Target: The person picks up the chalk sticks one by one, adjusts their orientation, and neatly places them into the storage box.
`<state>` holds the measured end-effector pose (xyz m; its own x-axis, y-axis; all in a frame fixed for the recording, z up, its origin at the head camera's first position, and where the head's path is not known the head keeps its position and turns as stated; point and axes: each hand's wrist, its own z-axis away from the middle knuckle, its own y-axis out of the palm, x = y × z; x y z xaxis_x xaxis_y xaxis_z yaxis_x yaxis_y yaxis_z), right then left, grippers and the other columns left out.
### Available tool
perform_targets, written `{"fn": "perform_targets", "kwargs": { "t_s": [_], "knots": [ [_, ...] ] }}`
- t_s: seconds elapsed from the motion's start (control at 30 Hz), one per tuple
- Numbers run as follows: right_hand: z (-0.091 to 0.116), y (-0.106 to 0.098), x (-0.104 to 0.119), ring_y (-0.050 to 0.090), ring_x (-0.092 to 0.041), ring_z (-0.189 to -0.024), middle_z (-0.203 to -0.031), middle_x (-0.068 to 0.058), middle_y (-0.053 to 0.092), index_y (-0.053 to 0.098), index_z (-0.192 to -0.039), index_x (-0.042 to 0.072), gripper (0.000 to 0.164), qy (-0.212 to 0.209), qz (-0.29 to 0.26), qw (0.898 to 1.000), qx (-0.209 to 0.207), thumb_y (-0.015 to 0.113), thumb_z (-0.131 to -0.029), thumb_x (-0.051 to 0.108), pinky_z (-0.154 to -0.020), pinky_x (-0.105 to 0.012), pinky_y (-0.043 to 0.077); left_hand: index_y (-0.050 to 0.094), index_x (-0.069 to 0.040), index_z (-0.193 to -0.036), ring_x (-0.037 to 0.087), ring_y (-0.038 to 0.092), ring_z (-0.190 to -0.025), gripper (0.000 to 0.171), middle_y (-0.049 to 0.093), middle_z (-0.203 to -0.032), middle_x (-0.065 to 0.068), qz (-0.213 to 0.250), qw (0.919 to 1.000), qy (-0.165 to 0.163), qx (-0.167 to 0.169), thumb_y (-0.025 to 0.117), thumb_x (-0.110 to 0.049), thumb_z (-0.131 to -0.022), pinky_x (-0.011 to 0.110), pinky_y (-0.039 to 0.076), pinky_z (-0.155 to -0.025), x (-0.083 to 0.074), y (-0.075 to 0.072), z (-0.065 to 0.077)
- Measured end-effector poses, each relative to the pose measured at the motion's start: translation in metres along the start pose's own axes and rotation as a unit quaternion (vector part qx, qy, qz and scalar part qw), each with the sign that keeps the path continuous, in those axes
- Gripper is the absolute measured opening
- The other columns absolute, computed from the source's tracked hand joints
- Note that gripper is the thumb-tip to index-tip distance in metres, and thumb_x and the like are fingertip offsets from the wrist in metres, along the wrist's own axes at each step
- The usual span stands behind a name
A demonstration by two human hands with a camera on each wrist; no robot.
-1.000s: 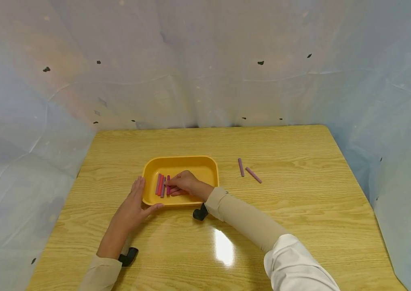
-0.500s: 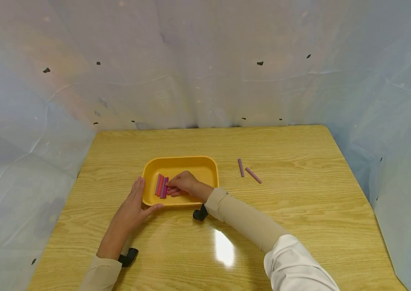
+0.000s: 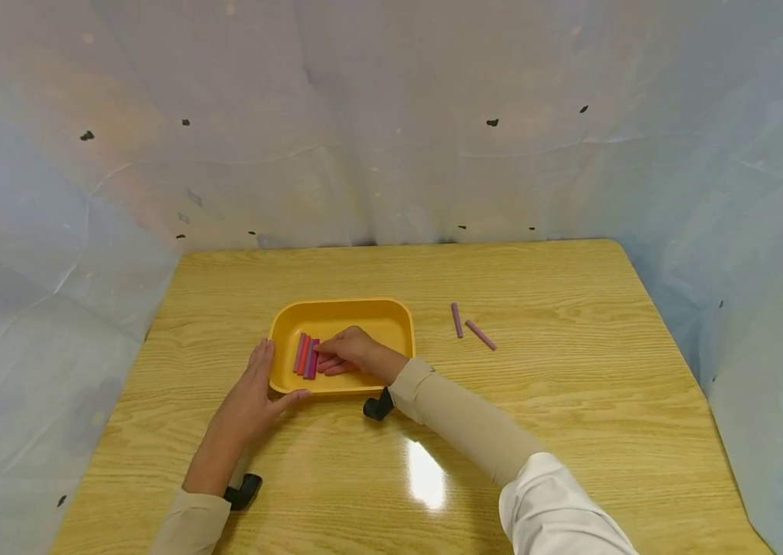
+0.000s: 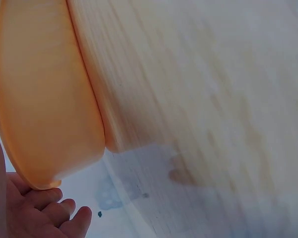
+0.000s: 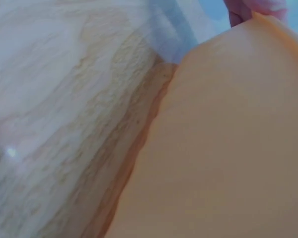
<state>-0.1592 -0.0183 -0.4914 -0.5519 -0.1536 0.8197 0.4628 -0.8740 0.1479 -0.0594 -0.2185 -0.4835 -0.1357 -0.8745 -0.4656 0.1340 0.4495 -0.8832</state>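
Note:
A shallow yellow tray (image 3: 336,305) sits on the table with several coloured chalk sticks side by side in its left half. Among them are a mauve chalk stick (image 3: 300,353) and a red chalk stick (image 3: 304,354). At the right end of this row is a magenta chalk stick (image 3: 313,370), its upper part pinched by my right hand (image 3: 351,352). My left hand (image 3: 247,399) holds the tray's near left corner, with fingers along the left side and the thumb at the front rim. In the left wrist view, those fingertips touch the tray's rim (image 4: 44,186).
Right of the tray, two more chalk sticks lie on the wooden table (image 3: 558,401): a purple one (image 3: 457,320) and a pinkish one (image 3: 481,334). Pale plastic sheeting (image 3: 378,139) hangs behind and beside the table.
My right hand has slid the magenta chalk stick left, closing the gap to the row of other sticks. The left hand has stayed on the tray corner.

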Motion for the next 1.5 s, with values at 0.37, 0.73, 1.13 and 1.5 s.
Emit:
{"fn": "perform_targets", "kwargs": {
  "t_s": [0.37, 0.73, 1.13, 1.5],
  "knots": [
    [0.001, 0.0, -0.001, 0.067, -0.03, -0.087, -0.095, -0.023, 0.067, 0.066, -0.103, -0.009, 0.029, -0.034, -0.039, 0.998, 0.036, 0.056, -0.094, 0.016, -0.081, -0.041, 0.052, -0.003, -0.007, -0.149, 0.03, 0.005, -0.14, 0.109, 0.0, -0.154, 0.015, -0.006, 1.0, 0.004, -0.002, 0.054, -0.068, -0.078, 0.055, 0.023, -0.105, 0.001, 0.002, 0.0],
    [0.006, -0.004, 0.004, 0.066, -0.033, -0.087, -0.1, -0.027, 0.064, 0.059, -0.114, -0.012, 0.036, -0.092, -0.071, 0.992, 0.042, 0.057, -0.094, 0.019, -0.085, -0.048, 0.048, -0.002, -0.005, -0.149, 0.03, 0.004, -0.14, 0.109, 0.002, -0.154, 0.017, -0.022, 0.9997, 0.006, 0.001, 0.051, -0.07, -0.079, 0.055, 0.021, -0.106, -0.004, -0.001, 0.0],
    [0.036, -0.065, 0.021, 0.067, -0.017, -0.073, -0.087, -0.01, 0.065, 0.048, -0.122, -0.017, 0.04, -0.147, -0.148, 0.978, 0.014, 0.051, -0.097, 0.014, -0.072, -0.031, 0.055, -0.002, -0.006, -0.149, 0.031, 0.004, -0.14, 0.11, 0.0, -0.154, 0.015, -0.02, 0.9998, 0.004, 0.003, 0.053, -0.07, -0.078, 0.054, 0.02, -0.107, -0.001, 0.002, 0.001],
    [0.085, -0.128, 0.031, 0.063, -0.02, -0.086, -0.097, -0.01, 0.062, 0.053, -0.118, -0.008, 0.035, -0.203, -0.111, 0.973, -0.013, 0.052, -0.097, 0.019, -0.084, -0.037, 0.051, -0.003, -0.007, -0.149, 0.03, 0.003, -0.14, 0.11, -0.001, -0.154, 0.015, -0.02, 0.9998, 0.002, 0.0, 0.053, -0.069, -0.078, 0.055, 0.021, -0.106, 0.004, 0.001, 0.004]
  ]
}}
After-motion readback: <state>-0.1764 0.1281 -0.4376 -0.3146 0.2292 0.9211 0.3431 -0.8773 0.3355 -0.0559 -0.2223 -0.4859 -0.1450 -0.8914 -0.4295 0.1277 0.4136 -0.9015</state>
